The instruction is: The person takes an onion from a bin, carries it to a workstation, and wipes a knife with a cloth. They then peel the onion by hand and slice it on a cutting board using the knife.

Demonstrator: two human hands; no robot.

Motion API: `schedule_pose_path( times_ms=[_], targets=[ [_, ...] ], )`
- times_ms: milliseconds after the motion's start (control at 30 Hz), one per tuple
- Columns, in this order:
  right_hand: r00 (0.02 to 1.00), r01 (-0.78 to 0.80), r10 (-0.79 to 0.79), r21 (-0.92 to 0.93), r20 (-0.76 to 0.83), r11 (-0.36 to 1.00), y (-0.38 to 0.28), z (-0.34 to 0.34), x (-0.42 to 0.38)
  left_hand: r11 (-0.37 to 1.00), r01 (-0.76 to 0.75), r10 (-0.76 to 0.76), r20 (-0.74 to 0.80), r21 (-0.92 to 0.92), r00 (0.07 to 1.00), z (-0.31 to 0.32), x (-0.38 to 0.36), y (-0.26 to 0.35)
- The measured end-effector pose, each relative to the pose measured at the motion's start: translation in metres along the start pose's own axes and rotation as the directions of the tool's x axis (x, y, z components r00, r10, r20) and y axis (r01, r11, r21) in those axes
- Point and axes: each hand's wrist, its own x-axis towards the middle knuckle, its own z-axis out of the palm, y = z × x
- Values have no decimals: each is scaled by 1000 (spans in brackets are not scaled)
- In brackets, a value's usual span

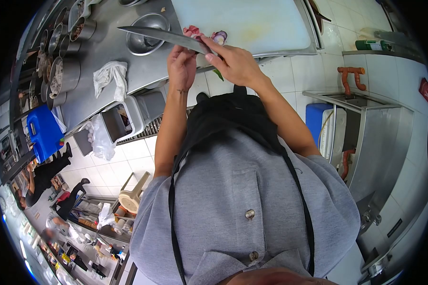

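Note:
A large knife (169, 37) points to the left, its blade passing above a steel bowl (152, 45) on the counter. My right hand (230, 61) is closed round its handle. Close beside it, my left hand (181, 64) is raised behind the blade with bent fingers, near pinkish-red pieces (192, 31); whether it holds any of them is hidden. A cut purple onion (219, 37) lies at the near edge of the white cutting board (271, 23). Something green (218, 74) shows just below my hands.
A white cloth (110, 78) lies on the steel counter (97, 47). Steel pots (64, 75) stand at the left, near a blue container (43, 132). Grey bins (114, 126) are below the counter edge. Other people (43, 179) are at the far lower left.

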Motion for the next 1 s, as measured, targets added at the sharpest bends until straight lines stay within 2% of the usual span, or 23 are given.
schedule_pose_path(
  times_ms=[67, 267, 333, 433, 633, 833, 1000],
  targets=[
    [1000, 21, -21, -14, -20, 1000, 2, 0, 1, 1000, -19, 19, -3, 2, 1000, 3, 1, -1],
    [998, -53, 53, 0, 22, 999, 3, -3, 2, 999, -31, 31, 15, 40, 999, 2, 1, 0],
    [995, -96, 98, 113, -16, 989, 7, -1, 3, 999, -15, 15, 23, 31, 1000, 2, 0, 3],
    [993, -121, 120, 103, 17, 987, 10, -3, 4, 999, -17, 16, 29, 42, 999, -3, 1, 3],
    [993, -69, 66, 27, 96, 997, -6, -10, 1, 992, -35, 33, 19, 122, 999, 2, 3, 5],
    [1000, -3, 3, 30, 1, 1000, 0, 0, 2, 986, -41, 38, 21, 160, 999, -1, 3, 5],
    [999, -30, 30, 1, 25, 1000, 1, 0, 3, 978, -55, 51, 24, 199, 998, -3, 4, 5]
  ],
)
